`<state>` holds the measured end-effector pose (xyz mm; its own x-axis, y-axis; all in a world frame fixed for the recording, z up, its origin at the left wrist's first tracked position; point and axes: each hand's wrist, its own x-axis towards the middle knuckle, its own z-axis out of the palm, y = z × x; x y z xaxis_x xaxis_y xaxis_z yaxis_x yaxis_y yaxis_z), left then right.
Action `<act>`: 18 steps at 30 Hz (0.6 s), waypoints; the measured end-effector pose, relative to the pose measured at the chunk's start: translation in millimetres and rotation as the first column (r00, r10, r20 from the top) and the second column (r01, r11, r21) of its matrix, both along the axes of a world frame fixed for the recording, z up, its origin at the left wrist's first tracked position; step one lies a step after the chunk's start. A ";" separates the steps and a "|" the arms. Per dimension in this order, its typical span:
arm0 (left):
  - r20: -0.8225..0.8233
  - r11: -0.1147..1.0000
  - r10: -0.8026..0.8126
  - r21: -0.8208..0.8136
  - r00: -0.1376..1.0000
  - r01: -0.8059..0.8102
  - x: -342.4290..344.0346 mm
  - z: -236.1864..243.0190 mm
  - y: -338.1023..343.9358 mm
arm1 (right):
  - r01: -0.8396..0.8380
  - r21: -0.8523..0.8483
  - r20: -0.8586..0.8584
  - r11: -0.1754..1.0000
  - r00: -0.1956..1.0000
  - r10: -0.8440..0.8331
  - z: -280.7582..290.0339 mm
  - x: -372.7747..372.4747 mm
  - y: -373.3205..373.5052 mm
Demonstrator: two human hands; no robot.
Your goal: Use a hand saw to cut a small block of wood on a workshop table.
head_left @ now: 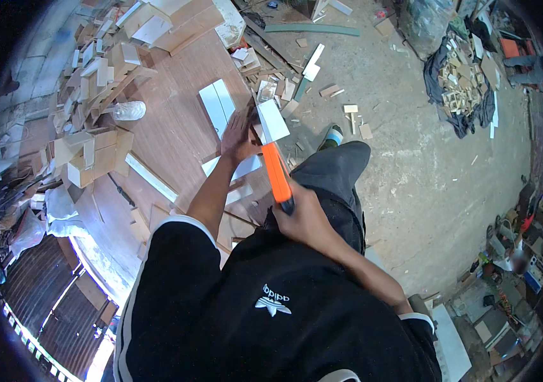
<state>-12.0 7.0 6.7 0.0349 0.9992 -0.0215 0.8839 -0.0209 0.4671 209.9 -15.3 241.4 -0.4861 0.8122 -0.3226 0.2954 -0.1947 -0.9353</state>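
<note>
My right hand [300, 213] is closed round an orange-and-black hand tool [276, 172], angled up toward a white board piece [273, 121] at the wood-coloured panel's edge. My left hand [241, 137] grips at that piece's left side, its fingertips partly shadowed. Another white board [215, 105] lies just left of it, and a further white piece [246, 167] sits below my left hand. The tool's working end is hard to make out.
Cardboard-like boxes [96, 156] and a clear crumpled bottle [129, 110] line the left. Offcuts [351, 114] scatter over the concrete floor [430, 191]. A dark sack of wood scraps [459, 86] lies upper right; clutter [520, 254] fills the right edge. My leg [341, 165] is beside the panel.
</note>
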 end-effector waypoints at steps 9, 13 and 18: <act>-0.001 0.992 -0.074 0.100 0.997 0.074 2.9 3.3 9.5 | -0.048 0.001 -0.015 0.999 0.999 0.048 -48.8 -9.3 34.2; -0.045 0.997 -0.041 0.060 0.998 0.043 -3.4 1.0 2.0 | -0.033 -0.014 0.019 0.999 0.999 0.033 -4.2 -0.2 1.5; -0.041 1.000 0.001 0.013 0.999 0.000 -1.3 7.0 5.1 | -0.016 -0.019 0.083 1.000 0.996 0.018 -31.4 -5.2 12.6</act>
<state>-13.3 12.0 13.7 0.0338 0.9994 -0.0097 0.9021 -0.0264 0.4306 204.6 -2.8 210.1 -0.4706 0.7975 -0.3776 0.3757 -0.2062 -0.9035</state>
